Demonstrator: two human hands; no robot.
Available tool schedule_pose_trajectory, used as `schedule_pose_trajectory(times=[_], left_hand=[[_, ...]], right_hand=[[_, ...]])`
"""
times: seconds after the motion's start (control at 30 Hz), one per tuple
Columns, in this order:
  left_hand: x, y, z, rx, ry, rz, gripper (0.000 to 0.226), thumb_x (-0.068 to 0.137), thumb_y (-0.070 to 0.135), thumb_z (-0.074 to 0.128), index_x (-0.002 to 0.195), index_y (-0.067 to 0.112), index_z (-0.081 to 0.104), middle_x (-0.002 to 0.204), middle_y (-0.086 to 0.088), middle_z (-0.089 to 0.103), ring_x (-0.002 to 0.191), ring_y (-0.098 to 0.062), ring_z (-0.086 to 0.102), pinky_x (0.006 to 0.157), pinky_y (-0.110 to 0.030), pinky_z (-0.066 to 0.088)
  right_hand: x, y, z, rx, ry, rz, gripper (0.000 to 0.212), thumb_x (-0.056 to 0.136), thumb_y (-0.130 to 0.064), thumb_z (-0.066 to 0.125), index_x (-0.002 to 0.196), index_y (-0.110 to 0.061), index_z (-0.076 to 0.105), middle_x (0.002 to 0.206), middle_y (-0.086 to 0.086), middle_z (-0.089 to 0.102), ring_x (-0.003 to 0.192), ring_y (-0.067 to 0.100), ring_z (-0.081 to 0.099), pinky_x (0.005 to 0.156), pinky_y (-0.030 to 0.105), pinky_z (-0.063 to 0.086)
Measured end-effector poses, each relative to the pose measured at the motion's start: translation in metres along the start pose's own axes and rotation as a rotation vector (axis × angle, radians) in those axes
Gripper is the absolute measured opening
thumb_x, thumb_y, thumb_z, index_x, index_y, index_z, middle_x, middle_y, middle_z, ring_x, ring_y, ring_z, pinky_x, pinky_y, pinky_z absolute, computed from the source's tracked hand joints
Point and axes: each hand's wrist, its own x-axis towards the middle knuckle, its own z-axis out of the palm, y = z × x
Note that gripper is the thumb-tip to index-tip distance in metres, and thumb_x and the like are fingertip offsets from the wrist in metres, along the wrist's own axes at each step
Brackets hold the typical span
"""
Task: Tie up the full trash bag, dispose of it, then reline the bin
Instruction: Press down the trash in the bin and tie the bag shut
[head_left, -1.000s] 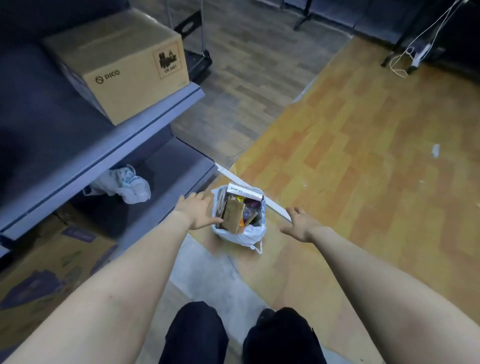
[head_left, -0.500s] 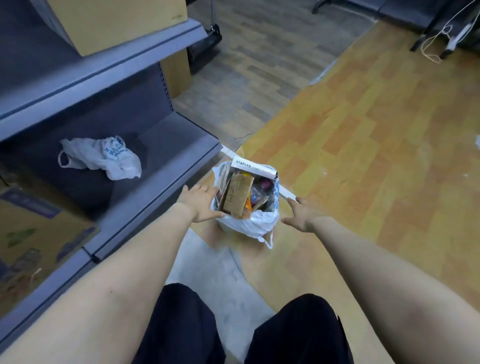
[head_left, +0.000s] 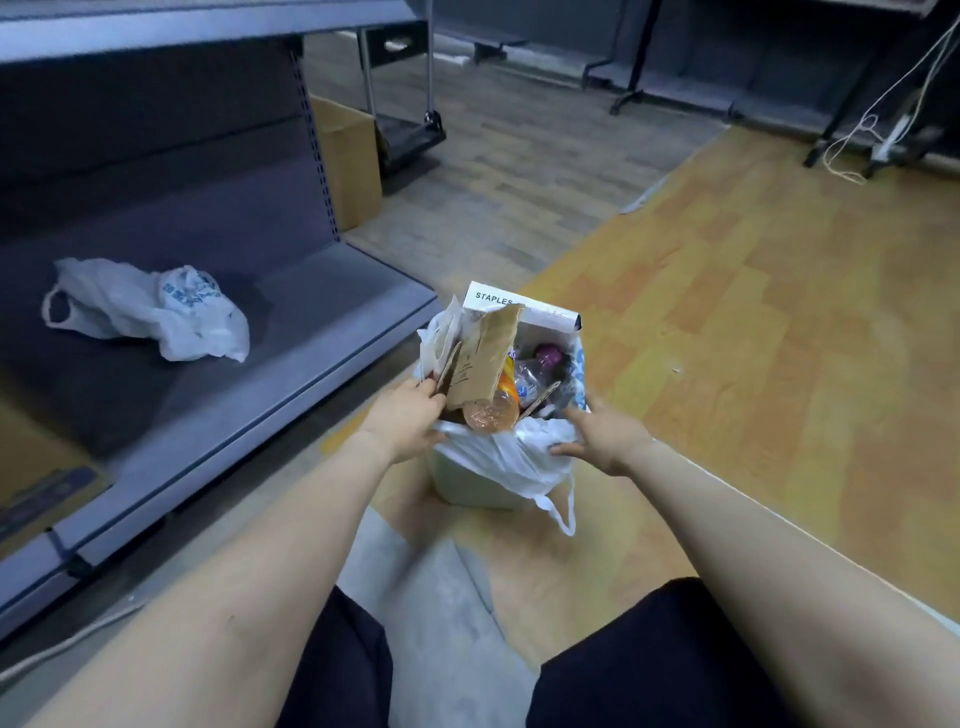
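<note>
I crouch over a small pale bin (head_left: 467, 483) on the wood-pattern floor, beside a grey shelf (head_left: 291, 332). My left hand (head_left: 410, 423) and right hand (head_left: 602, 434) rest on the rim of its thin, crinkly white bag (head_left: 519, 462), fingers spread, gripping nothing yet. The bag is crammed: a Staples box (head_left: 524, 306), torn cardboard (head_left: 483, 358), a bottle (head_left: 491, 413). I judge tying has barely begun; next I gather the handles. A spare bag (head_left: 150, 309) lies crumpled on the shelf.

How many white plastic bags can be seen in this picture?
2. One full trash bag lines the bin between both hands; one crumpled bag lies on the low shelf. Others may be hidden.
</note>
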Motion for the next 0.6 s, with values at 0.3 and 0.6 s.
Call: schedule_pose_trajectory(times=[0.3,0.6], left_hand=[[-0.002,-0.005,0.01,-0.136,0.041,-0.045,0.029,0.092,0.033,0.052,0.106,0.013,0.067,0.133,-0.004,0.049,0.123,-0.022,0.046,0.093,-0.034,0.045],[-0.005,-0.003,0.014,-0.169,0.089,-0.074,0.03,0.09,0.039,0.055,0.101,0.014,0.067,0.128,-0.001,0.05,0.12,-0.02,0.045,0.079,-0.034,0.049]], right_hand=[[-0.003,-0.012,-0.013,-0.269,0.004,0.014,0.073,0.072,-0.083,0.039,0.107,-0.022,0.06,0.106,0.005,0.065,0.096,0.025,0.062,0.063,0.028,0.038],[0.024,0.001,-0.075,0.133,0.574,0.103,0.077,0.08,-0.056,0.062,0.138,-0.014,0.031,0.131,0.01,0.047,0.114,0.033,0.053,0.082,0.044,0.05]])
